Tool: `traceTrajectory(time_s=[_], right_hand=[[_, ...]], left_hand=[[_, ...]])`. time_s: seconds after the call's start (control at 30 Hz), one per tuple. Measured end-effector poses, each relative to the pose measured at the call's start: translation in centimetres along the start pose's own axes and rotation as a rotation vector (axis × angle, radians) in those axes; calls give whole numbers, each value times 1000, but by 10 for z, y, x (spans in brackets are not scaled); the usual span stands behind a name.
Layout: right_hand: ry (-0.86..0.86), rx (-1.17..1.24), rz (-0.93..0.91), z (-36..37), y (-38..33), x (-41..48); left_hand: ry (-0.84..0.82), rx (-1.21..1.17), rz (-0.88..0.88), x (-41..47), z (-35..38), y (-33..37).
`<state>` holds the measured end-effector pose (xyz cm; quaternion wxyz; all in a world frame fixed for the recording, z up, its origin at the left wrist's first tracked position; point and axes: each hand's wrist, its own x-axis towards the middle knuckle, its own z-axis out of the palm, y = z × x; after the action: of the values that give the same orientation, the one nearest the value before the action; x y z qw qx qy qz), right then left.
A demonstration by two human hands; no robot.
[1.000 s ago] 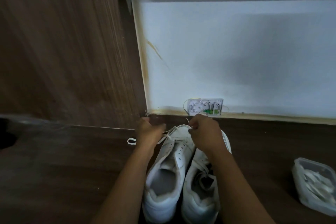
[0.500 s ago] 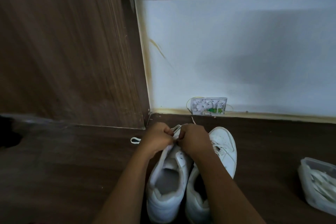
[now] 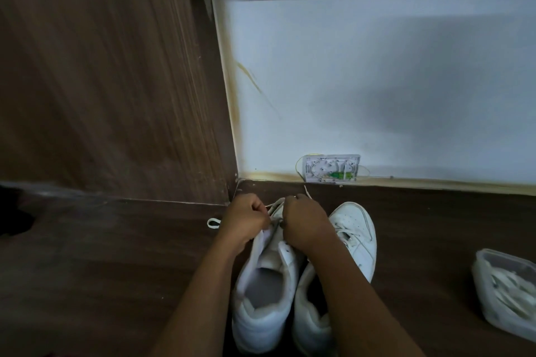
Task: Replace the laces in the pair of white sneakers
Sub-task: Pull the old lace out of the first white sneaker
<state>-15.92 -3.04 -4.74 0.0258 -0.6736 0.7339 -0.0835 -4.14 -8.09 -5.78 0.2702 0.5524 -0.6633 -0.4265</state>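
Two white sneakers stand side by side on the dark wooden floor, toes toward the wall. My left hand (image 3: 246, 219) and my right hand (image 3: 304, 222) meet over the front of the left sneaker (image 3: 262, 293), each pinching its white lace (image 3: 272, 207). A loop of that lace lies on the floor left of my left hand, and a free end sticks up behind my right hand. The right sneaker (image 3: 353, 232) is laced and partly hidden under my right forearm.
A clear plastic container (image 3: 504, 290) holding white laces sits on the floor at the right. A white wall with an open cable box (image 3: 330, 168) rises just beyond the shoes. A wooden cabinet side (image 3: 101, 81) stands at the left.
My hands, spread apart a second ago, came together over the left sneaker's front. The view shifted so the right sneaker's toe shows more.
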Motion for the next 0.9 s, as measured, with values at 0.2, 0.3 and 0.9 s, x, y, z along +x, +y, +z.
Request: traceTrajectory(time_s=[0.2, 0.3, 0.9], right_hand=[[12, -43, -1, -2, -8, 4], [29, -55, -48, -3, -6, 3], [32, 1068, 320, -14, 10, -7]], left_hand=[[26, -25, 0, -2, 1, 2], [49, -8, 7, -1, 1, 1], [91, 107, 349, -5, 8, 16]])
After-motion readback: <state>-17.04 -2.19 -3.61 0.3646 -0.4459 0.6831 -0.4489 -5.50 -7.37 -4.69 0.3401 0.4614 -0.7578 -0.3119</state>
